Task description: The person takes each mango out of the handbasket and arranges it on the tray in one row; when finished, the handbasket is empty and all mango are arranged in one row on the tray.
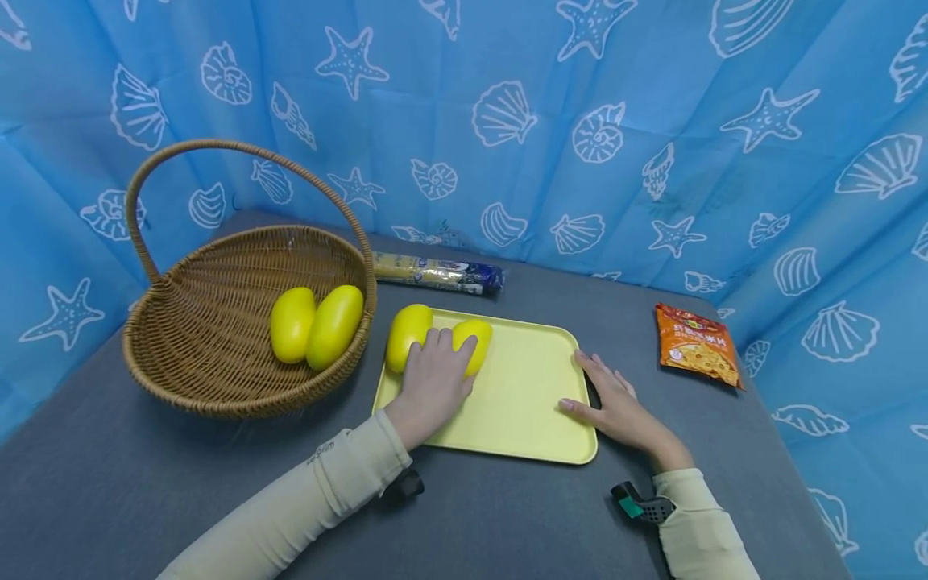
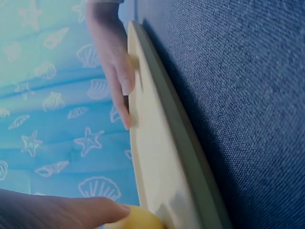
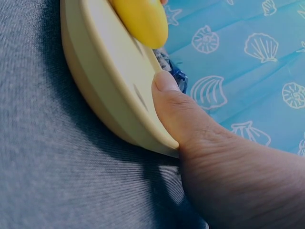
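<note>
My left hand (image 1: 432, 380) grips a yellow mango (image 1: 475, 332) at the left part of a pale yellow tray (image 1: 536, 362). The thumb touches the near side of this mango (image 2: 138, 219) in the left wrist view. Another mango (image 1: 408, 326) lies just left of the fingers, inside the tray's left edge. At the tray's right edge rests my right hand (image 1: 616, 407), with its thumb (image 3: 167, 95) over the rim and the other fingers stretched along the edge. The undersides of those fingers are hidden.
A wicker basket (image 1: 206, 322) with a tall handle stands left of the tray, holding two mangoes (image 1: 335, 326). Behind the tray lies a long clear-and-blue packet (image 1: 435, 272). An orange snack bag (image 1: 698, 346) lies to the right. A blue shell-patterned curtain (image 1: 507, 145) backs the grey table.
</note>
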Demonstrator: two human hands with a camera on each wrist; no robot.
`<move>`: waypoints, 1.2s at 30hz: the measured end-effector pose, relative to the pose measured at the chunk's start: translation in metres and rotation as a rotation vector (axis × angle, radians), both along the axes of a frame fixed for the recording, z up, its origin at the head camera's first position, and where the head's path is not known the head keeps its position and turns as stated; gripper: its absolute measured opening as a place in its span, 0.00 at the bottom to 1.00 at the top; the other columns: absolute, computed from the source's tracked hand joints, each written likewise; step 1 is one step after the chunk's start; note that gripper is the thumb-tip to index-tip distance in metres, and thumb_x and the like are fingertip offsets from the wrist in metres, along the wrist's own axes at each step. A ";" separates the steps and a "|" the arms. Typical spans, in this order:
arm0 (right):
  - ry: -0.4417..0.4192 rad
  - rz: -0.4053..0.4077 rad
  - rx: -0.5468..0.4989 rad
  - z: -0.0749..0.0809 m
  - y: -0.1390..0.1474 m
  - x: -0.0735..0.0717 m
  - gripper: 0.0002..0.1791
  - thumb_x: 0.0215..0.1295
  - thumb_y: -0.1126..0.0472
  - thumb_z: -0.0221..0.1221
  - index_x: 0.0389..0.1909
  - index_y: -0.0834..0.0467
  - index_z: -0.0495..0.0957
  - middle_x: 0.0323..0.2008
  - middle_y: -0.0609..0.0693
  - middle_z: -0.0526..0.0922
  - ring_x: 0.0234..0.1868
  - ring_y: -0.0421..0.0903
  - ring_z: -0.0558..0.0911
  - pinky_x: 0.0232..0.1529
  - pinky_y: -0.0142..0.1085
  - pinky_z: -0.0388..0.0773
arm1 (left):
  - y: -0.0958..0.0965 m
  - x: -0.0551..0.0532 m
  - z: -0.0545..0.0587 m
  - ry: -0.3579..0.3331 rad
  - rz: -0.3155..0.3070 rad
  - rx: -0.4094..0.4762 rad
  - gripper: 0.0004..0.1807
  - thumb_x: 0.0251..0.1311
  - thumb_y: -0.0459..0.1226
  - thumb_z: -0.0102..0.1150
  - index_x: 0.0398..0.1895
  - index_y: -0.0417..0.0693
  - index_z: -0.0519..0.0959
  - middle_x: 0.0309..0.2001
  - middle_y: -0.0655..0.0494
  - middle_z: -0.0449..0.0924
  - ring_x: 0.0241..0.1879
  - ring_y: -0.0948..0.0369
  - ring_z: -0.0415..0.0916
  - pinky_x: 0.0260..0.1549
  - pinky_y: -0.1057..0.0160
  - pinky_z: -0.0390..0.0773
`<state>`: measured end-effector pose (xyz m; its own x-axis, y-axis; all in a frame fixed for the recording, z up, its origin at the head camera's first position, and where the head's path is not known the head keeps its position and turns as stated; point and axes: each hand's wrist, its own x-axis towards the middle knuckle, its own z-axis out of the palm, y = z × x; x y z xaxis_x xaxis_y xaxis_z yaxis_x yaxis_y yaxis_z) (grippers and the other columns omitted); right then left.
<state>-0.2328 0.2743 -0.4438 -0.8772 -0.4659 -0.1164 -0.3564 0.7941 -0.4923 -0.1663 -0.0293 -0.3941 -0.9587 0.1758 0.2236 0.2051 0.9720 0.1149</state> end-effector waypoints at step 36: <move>0.003 0.012 -0.003 0.004 -0.001 0.003 0.51 0.62 0.38 0.57 0.76 0.56 0.42 0.75 0.62 0.46 0.74 0.63 0.41 0.65 0.66 0.35 | 0.001 -0.001 -0.010 0.073 0.098 -0.011 0.33 0.55 0.54 0.65 0.61 0.51 0.69 0.47 0.46 0.72 0.43 0.51 0.70 0.34 0.56 0.73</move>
